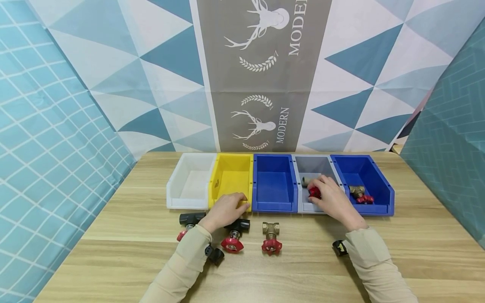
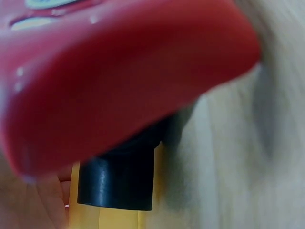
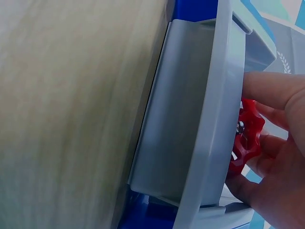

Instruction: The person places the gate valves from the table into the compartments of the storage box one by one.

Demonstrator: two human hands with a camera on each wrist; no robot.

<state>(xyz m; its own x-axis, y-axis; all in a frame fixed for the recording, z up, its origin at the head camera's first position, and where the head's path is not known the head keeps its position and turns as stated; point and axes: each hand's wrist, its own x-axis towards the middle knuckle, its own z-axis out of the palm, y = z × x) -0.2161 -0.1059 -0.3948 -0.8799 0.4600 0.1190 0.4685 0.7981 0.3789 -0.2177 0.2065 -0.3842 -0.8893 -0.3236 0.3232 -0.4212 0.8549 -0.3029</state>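
Note:
My right hand (image 1: pixel 333 200) reaches into the grey bin (image 1: pixel 312 164), its thumb and fingers around the red handwheel (image 3: pixel 248 136) of a valve. That valve's body (image 1: pixel 306 181) shows partly behind the fingers. The left hand (image 1: pixel 227 209) rests at the front rim of the yellow bin (image 1: pixel 235 162), fingers loosely bent. Near its wrist on the table lie two black valves with red handwheels, one valve (image 1: pixel 232 245) to the right and another valve (image 1: pixel 191 218) partly hidden by the forearm. A brass valve (image 1: pixel 271 237) with a red handwheel lies between the hands.
A white bin (image 1: pixel 193 168) stands at the left end of the row and a blue bin (image 1: pixel 273 176) in the middle. At the right end, another blue bin (image 1: pixel 382 189) holds a brass valve (image 1: pixel 358 192) with a red handwheel. Patterned cloths hang behind and beside the table.

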